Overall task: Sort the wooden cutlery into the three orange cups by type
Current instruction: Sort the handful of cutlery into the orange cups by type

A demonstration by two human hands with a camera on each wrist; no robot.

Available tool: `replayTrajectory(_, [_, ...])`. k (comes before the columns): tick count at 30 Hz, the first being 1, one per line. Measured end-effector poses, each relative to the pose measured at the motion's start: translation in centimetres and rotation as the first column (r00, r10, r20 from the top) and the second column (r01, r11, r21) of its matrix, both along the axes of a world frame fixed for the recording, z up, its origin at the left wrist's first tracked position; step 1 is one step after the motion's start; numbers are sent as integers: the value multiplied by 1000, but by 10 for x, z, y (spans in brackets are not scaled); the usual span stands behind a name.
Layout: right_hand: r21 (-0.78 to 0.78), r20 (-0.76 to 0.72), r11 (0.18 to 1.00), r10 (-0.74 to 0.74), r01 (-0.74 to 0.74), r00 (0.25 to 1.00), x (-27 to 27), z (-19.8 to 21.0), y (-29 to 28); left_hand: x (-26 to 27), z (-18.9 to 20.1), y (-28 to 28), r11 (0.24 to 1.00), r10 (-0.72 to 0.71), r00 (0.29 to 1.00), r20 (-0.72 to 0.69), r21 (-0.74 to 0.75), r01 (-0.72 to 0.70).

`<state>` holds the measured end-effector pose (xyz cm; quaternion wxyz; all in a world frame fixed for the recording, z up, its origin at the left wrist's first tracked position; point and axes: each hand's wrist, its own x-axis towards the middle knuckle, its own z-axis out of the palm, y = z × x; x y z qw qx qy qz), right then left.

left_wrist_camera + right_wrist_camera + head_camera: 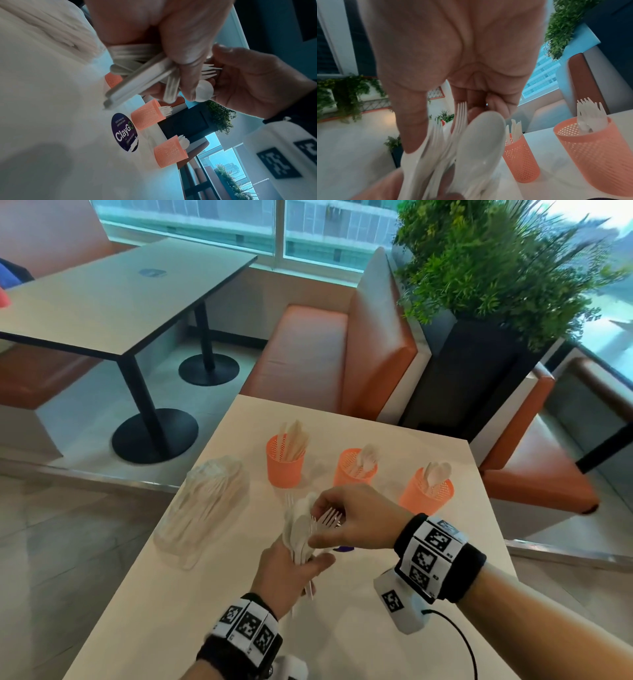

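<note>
My left hand (305,558) grips a bundle of pale cutlery (299,529) upright above the table, handles down; the left wrist view shows its fingers (180,47) wrapped round the handles (137,65). From the right, my right hand (325,525) reaches into the bundle's heads and pinches the forks (330,516) between thumb and fingers. A spoon bowl (481,142) sits just below them. Three orange mesh cups stand in a row behind: the left cup (285,463) holds knives, the middle cup (354,470) forks, the right cup (426,491) spoons.
A clear plastic bag (205,501) of more cutlery lies on the pale table (376,645) at its left edge. A purple round sticker (124,132) is on the tabletop under my hands. Orange benches (308,354), a second table (102,302) and a dark planter (479,371) stand beyond.
</note>
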<state>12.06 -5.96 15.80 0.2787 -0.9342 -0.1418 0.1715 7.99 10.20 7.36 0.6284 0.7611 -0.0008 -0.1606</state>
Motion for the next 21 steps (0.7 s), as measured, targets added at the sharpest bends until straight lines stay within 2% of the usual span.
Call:
replayTrajectory(6, [44,59,997,-68,66,996,-10,-10,-10,-1,-7,-11,998,3,998,68,58,-7])
replayTrajectory(9, [169,-9,976,-139,138,990,-10,-15,-20,-1,-14,-14,999,-14,999,40,32,12])
replayTrajectory(13, [342,-74,899,-264,274,962,-2,-13,-41,-3,-27,-12,997,-58,998,14,42,58])
replayTrajectory(16, [423,-35,853,-322,305,946,8,3,-60,1,-38,-9,999,-26,999,-34,-35,25])
replayTrajectory(19, [581,16,710,-500,399,866,28,28,-84,8,-41,-5,996,0,997,-71,-85,-6])
replayTrajectory(21, [584,85,668,-615,461,784,51,30,-101,11,-39,-1,997,0,998,-58,-82,-5])
